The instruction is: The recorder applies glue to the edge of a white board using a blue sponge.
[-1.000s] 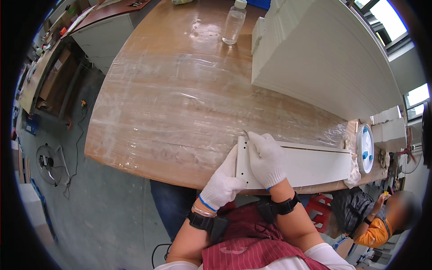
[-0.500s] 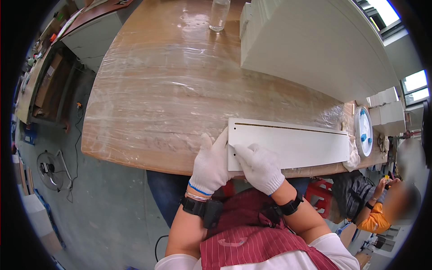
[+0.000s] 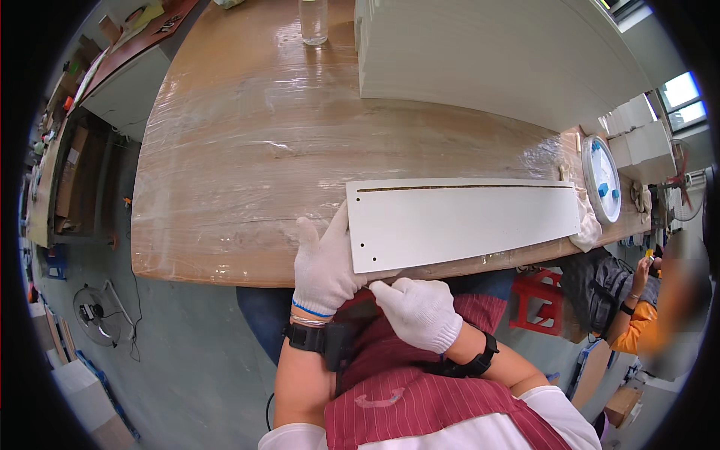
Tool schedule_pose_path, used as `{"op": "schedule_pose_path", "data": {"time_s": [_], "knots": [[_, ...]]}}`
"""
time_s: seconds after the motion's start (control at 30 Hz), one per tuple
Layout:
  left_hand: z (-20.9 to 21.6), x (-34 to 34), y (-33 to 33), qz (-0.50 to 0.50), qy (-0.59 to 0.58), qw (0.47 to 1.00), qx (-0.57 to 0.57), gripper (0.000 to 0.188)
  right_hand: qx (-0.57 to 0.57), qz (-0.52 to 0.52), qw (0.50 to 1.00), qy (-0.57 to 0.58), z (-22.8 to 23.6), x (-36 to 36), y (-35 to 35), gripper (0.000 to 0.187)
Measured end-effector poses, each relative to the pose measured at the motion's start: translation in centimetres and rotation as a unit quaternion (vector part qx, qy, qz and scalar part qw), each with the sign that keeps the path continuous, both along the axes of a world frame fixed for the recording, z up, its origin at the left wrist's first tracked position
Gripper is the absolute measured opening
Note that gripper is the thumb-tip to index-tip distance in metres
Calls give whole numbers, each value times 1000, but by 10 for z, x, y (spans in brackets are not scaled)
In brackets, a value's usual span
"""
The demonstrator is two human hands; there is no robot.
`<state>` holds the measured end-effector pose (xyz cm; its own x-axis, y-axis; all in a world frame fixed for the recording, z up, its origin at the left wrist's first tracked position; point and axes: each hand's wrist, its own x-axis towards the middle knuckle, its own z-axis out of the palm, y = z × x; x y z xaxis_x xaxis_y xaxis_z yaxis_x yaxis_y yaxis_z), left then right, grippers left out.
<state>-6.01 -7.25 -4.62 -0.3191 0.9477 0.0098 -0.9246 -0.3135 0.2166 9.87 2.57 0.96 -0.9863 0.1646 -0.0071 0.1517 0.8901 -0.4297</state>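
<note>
A long white panel [image 3: 457, 225] lies near the table's front edge. It has a narrow dark groove along its far side and several small dark holes at its left end. My left hand [image 3: 326, 259], in a white knit glove, holds that left end; some of its fingers are hidden by the panel. My right hand [image 3: 420, 311], gloved alike, is closed just off the panel's near left corner. Its thumb and fingers are pressed together, and whatever they pinch is too small to make out.
Plastic film covers the wooden table [image 3: 240, 165]. A big stack of white panels [image 3: 487, 60] stands at the far right, beside a clear glass [image 3: 313, 22]. Further right are a round white lid [image 3: 601, 180] with blue pieces, a cloth [image 3: 587, 225] and a red stool [image 3: 538, 300]. Someone in orange sits beyond.
My right hand has come off the panel's face and moved toward me, below its near left corner. The panel appears slightly turned and further left in view. My left hand stays at its end.
</note>
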Motion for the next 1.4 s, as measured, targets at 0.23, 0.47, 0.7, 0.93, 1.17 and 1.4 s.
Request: {"op": "schedule_pose_path", "data": {"time_s": [0.23, 0.47, 0.7, 0.93, 1.17, 1.4], "knots": [[3, 9, -2, 21, -10, 997, -71, 99, 43, -329, 935, 129, -15, 25, 68, 16], [5, 22, 3, 92, 243, 935, -243, 60, -108, -58, 992, 23, 15, -2, 10, 17], [11, 24, -56, 160, 315, 869, -348, 54, -89, -94, 990, 49, -16, 21, 24, 30], [17, -6, -132, 207, 225, 798, -520, 61, 74, -381, 910, 145, -51, 101, 131, 23], [14, -29, -147, 100, 305, 760, -565, 56, 117, -533, 794, 267, -43, 131, 203, 13], [0, -26, -105, 234, 480, 484, -693, 52, -45, -121, 991, -19, -39, -2, 79, 33]]}}
